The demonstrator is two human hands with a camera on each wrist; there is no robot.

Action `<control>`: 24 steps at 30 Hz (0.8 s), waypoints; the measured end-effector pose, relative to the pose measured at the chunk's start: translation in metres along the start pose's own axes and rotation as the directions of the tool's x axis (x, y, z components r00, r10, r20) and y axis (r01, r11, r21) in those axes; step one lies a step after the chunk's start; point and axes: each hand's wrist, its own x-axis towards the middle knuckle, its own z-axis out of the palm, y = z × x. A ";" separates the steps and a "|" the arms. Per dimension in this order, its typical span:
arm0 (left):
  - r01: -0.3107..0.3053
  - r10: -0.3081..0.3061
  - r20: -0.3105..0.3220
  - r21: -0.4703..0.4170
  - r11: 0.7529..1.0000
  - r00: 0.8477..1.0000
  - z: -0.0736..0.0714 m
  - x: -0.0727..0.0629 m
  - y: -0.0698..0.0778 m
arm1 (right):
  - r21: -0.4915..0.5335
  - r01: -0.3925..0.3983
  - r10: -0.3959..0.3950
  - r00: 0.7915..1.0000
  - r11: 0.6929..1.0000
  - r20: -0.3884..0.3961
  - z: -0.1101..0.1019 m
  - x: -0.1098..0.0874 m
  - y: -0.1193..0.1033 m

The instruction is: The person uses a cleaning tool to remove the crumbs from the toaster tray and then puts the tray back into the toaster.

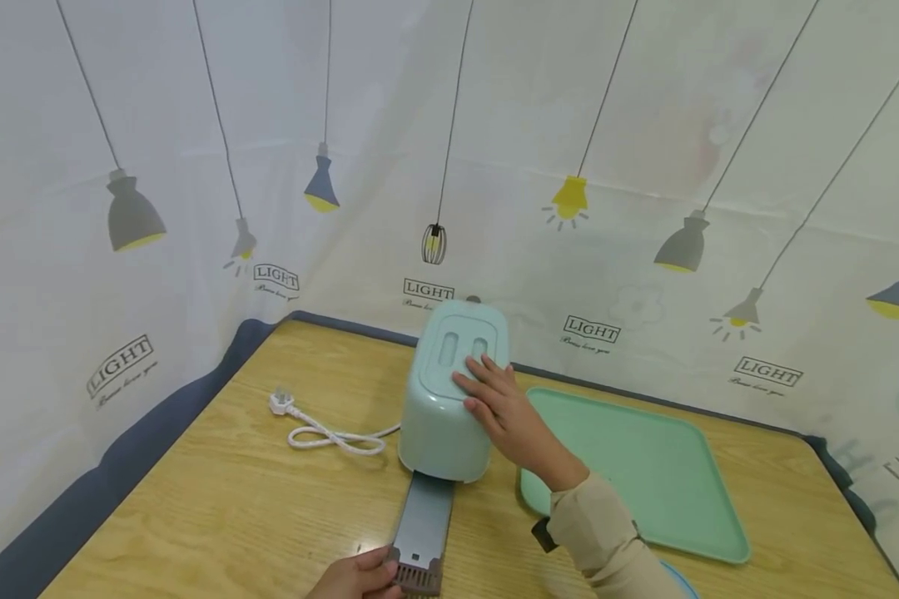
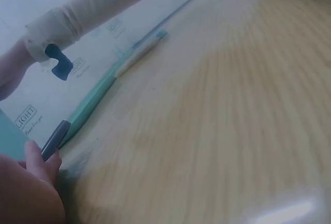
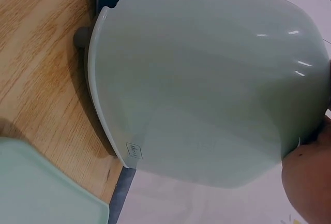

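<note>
A pale mint toaster (image 1: 449, 441) with a lid on top stands on the wooden table, its side filling most of the right wrist view. My right hand (image 1: 502, 412) rests on the lid (image 1: 449, 387) with extended fingers, near the two oblong recesses. From the toaster's lower near end sticks out a long grey crumb tray (image 1: 424, 516) with a dark slotted end. My left hand (image 1: 360, 574) pinches that end at its left edge; in the left wrist view the tray's dark end (image 2: 56, 140) shows between thumb and fingers.
A white cord with a plug (image 1: 280, 403) lies loosely coiled left of the toaster. To the right is a flat green serving tray (image 1: 644, 474). A blue-rimmed item (image 1: 679, 578) peeks out beneath the right sleeve. A lamp-printed curtain (image 1: 494, 166) surrounds the table.
</note>
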 end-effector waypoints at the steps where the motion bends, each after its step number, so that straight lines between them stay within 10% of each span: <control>1: 0.010 -0.010 -0.029 -0.003 1.000 1.000 0.002 0.001 0.002 | 0.003 -0.001 0.001 1.000 1.000 0.000 0.000 0.000 0.000; 6: 0.065 -0.069 -0.103 -0.044 0.997 0.992 0.011 0.008 0.010 | 0.015 -0.004 0.004 1.000 1.000 0.000 0.000 0.000 -0.002; 24: 0.033 -0.043 -0.074 -0.130 0.991 0.996 0.021 0.022 0.025 | 0.017 -0.001 0.001 1.000 1.000 -0.011 0.000 0.000 -0.001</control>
